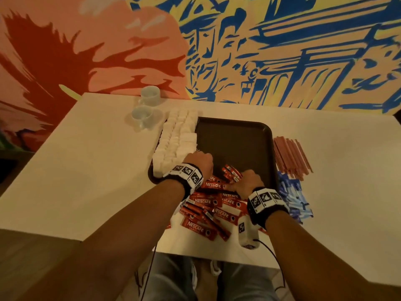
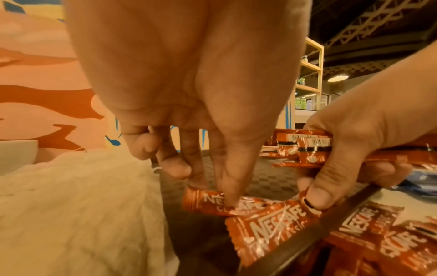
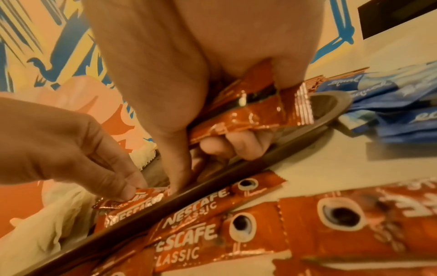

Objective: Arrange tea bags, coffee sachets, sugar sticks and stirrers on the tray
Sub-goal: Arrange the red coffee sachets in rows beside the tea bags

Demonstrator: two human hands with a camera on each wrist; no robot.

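Table [image 1: 91, 161], pale, abuts a painted mural wall [image 1: 108, 51]. Tray [image 1: 236, 127] holds tea bags [image 1: 175, 144] at left. Left hand [image 1: 200, 162] pinches one coffee sachet [image 2: 212, 202] inside the tray's near edge; right hand [image 1: 247, 181] grips a sachet bundle [image 3: 255, 114].

A café-like room: bold painted mural [image 1: 282, 51], white table [image 1: 86, 159], bottles on shelving [image 2: 309, 74]

White table [image 1: 86, 170] stands against mural wall [image 1: 282, 51]: red-pink shapes left, blue lines on yellow right. Warm, dim lighting. Yellow shelving unit [image 2: 312, 78], round ceiling lamp [image 2: 337, 78] visible beyond.
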